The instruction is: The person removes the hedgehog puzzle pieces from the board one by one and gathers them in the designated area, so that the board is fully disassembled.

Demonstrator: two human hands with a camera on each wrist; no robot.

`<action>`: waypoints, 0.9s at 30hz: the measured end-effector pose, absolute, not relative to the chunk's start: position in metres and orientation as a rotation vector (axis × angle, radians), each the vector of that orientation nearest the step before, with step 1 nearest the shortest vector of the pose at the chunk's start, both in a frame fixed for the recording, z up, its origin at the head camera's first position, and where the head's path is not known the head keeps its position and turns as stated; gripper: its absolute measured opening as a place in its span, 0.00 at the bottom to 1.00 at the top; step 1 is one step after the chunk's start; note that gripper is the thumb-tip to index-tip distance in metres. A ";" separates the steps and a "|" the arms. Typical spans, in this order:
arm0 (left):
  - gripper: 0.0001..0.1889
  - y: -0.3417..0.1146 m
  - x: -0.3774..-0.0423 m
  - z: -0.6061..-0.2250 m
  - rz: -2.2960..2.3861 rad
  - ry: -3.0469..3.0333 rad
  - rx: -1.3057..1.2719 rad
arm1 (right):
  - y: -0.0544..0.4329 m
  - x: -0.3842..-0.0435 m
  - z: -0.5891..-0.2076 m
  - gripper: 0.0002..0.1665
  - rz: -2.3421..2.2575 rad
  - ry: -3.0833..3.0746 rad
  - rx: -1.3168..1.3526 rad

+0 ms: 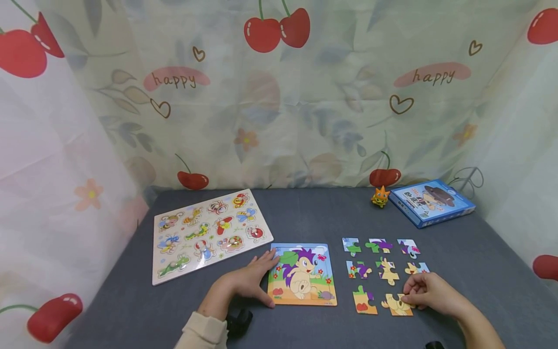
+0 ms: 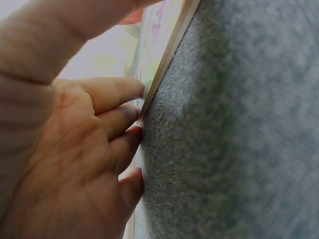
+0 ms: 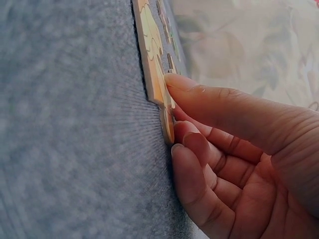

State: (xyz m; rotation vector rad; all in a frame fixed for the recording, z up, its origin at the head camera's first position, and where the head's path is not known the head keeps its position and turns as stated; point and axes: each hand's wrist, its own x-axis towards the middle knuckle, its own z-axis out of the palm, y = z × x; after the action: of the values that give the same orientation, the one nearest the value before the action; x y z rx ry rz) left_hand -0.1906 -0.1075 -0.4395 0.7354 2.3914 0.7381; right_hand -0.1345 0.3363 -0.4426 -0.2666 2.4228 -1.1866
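A square puzzle board [image 1: 302,276] with a purple-spined hedgehog picture lies flat in the middle of the table. My left hand [image 1: 252,277] rests at its left side, thumb and fingers spread along the edge; the left wrist view shows the fingertips [image 2: 130,89] against the edge. To the right, loose jigsaw pieces lie in rough rows. My right hand [image 1: 429,293] pinches the right end of a cream-and-orange puzzle piece [image 1: 396,305] in the nearest row. In the right wrist view the thumb presses on that piece [image 3: 155,82] and the other fingers are curled beside it.
A larger board [image 1: 209,237] with insect pictures lies at the back left. At the back right are a blue box [image 1: 431,201] and a small orange figure [image 1: 380,197]. Other pieces, such as a red-and-orange puzzle piece [image 1: 364,304], lie near the right hand.
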 end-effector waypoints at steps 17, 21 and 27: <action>0.53 -0.107 -0.190 -0.438 0.734 2.390 0.729 | 0.314 -0.136 -0.420 0.17 -1.044 2.639 -0.155; 0.53 -0.108 -0.190 -0.438 0.737 2.390 0.737 | 0.299 -0.142 -0.413 0.15 -1.062 2.619 -0.298; 0.53 -0.107 -0.191 -0.438 0.734 2.387 0.732 | 0.267 -0.156 -0.409 0.15 -1.082 2.575 -0.525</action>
State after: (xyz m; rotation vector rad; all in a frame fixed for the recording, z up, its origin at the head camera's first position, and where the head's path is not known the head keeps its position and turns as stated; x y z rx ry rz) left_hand -0.1907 -0.1074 -0.4385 0.7318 2.3866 0.7337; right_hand -0.1561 0.2671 -0.4091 -0.5254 2.5753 -1.0820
